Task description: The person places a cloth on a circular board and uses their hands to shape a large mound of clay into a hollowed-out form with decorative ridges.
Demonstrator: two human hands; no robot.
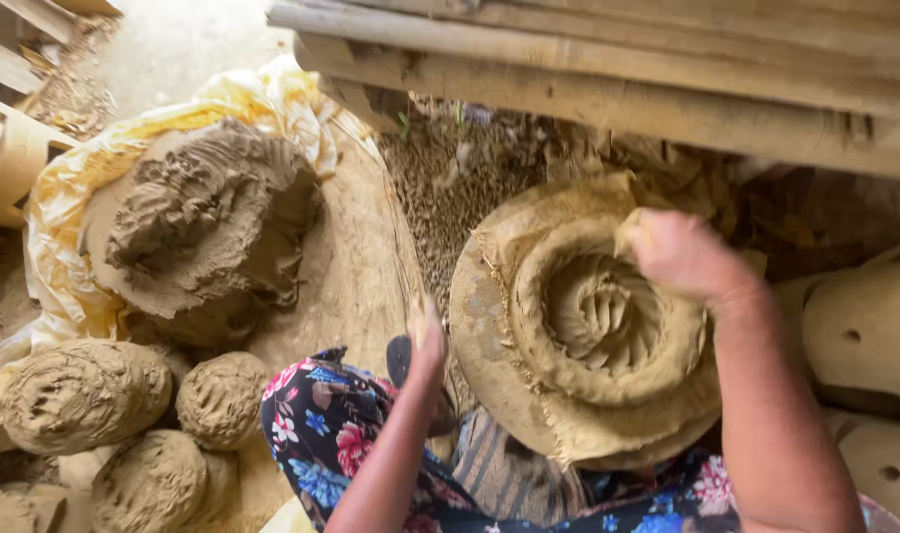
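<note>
Wooden poles lie above a dirt floor. On the round slab sits a half-built clay ring. Her right hand pinches its rim; left hand hangs loose, empty. Clay lumps wait unused.

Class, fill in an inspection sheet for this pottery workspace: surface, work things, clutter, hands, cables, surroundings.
Surface: round clay-caked wheel disc bearing the work.
Work things: wet clay ring with finger-ridged hollow, centred on the disc.
Clutter: big clay mound on yellow plastic sheet; three clay balls beside it.
Hands: right hand pressing the ring's upper rim; left hand at the disc's edge, grip unclear.
Cables: nothing seen.
Surroundings: wooden beams above; pale fired pots at right; straw-littered ground.
</note>
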